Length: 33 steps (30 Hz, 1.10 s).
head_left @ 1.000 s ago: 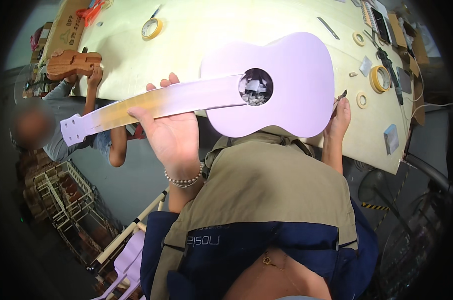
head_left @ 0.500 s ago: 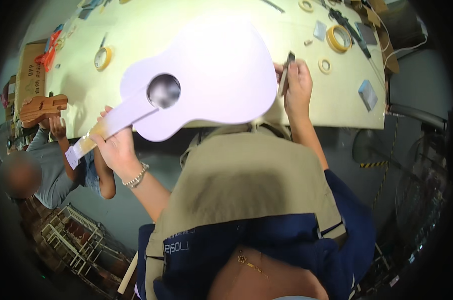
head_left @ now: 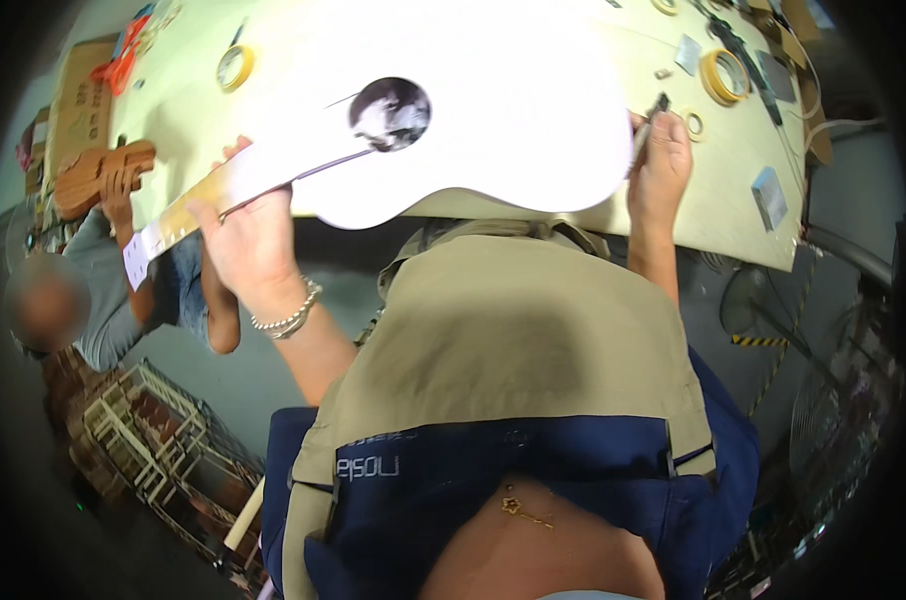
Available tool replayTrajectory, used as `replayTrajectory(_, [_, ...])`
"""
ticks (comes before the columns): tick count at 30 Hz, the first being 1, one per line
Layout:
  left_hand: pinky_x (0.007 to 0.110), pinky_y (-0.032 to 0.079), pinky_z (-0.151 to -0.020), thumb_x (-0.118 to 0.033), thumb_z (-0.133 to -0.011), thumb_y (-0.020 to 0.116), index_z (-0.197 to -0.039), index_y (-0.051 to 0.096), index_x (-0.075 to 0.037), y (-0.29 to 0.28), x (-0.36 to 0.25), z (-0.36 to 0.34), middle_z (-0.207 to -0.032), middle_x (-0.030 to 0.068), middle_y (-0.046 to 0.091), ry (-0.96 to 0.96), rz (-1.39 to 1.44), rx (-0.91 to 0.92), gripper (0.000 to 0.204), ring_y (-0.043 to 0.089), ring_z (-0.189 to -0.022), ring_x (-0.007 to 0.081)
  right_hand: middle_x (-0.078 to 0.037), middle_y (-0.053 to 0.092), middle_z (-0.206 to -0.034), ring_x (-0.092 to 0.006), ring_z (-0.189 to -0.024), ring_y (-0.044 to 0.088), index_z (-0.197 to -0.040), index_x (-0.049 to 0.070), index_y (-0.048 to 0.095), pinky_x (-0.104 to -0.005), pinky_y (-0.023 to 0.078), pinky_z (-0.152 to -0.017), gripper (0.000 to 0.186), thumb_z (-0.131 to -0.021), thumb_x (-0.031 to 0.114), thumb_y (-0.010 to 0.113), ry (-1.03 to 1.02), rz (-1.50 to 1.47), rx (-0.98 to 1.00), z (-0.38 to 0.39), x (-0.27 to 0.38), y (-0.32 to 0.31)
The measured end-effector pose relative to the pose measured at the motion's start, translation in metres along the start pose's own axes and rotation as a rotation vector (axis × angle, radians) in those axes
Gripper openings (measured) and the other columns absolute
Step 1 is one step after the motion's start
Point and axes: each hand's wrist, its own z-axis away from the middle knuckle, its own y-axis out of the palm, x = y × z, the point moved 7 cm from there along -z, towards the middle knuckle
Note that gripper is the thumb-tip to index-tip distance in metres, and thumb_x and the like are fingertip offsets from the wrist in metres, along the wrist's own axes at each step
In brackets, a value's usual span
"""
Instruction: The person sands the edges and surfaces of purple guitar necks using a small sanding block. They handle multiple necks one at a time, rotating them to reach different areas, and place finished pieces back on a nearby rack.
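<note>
Indoors, a person's left hand [head_left: 256, 240] grips the neck [head_left: 211, 193] of a pale guitar [head_left: 518, 125] held over the near edge of a cream table [head_left: 718, 205], while the right hand [head_left: 663, 165] clasps a small dark-tipped tool [head_left: 660, 104] just beside the instrument's body.

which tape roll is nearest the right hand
The small roll just right of the right hand; the larger roll beyond it, and the others, lie farther away.

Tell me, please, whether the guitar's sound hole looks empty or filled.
Filled, at least partly: crumpled pale material shows inside the sound hole of the guitar.
</note>
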Motion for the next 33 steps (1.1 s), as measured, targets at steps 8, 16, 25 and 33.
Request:
replayTrajectory(8, [0.053,0.03,-0.111,-0.045,-0.098,0.048,-0.121,0.041,0.0,0.041,0.03,0.031,-0.123,0.0191,0.047,0.132,-0.068,-0.055,0.052,0.041,-0.127,0.0346,-0.016,0.067,-0.095,-0.014,-0.08,0.063,-0.099,0.002,0.051,-0.025,0.052,-0.074,0.02,-0.101,0.021,0.048,0.052,-0.03,0.018,-0.012,-0.026,-0.031])
replayTrajectory(16, [0.052,0.032,-0.109,-0.055,-0.089,0.055,-0.114,0.052,-0.004,0.078,0.031,0.041,-0.101,0.0092,0.055,0.186,-0.225,0.314,0.057,0.051,-0.108,0.0254,-0.015,0.064,-0.104,-0.0206,-0.088,0.063,-0.109,0.001,0.051,-0.0333,0.052,-0.076,0.026,-0.103,0.025,0.042,0.188,-0.094,0.034,-0.017,-0.053,-0.042])
replayTrajectory(25, [0.029,0.05,-0.054,-0.015,-0.089,0.056,-0.116,0.044,-0.008,0.146,0.043,0.06,-0.075,0.0045,0.052,0.695,-0.428,0.544,0.029,0.05,-0.058,0.0122,-0.014,0.062,-0.11,-0.0215,-0.094,0.064,-0.125,-0.003,0.051,-0.0318,0.055,-0.076,0.033,-0.097,0.013,0.047,0.377,-0.192,-0.191,-0.014,-0.093,0.006])
replayTrajectory(33, [0.029,0.052,-0.058,-0.003,-0.083,0.063,-0.112,0.043,-0.004,0.178,0.073,0.06,-0.076,0.0079,0.055,0.66,-0.495,0.768,0.035,0.053,-0.057,0.012,-0.013,0.063,-0.105,-0.0195,-0.09,0.064,-0.122,-0.003,0.052,-0.0304,0.054,-0.073,0.03,-0.097,0.013,0.047,0.448,-0.019,-0.176,-0.009,-0.114,0.012])
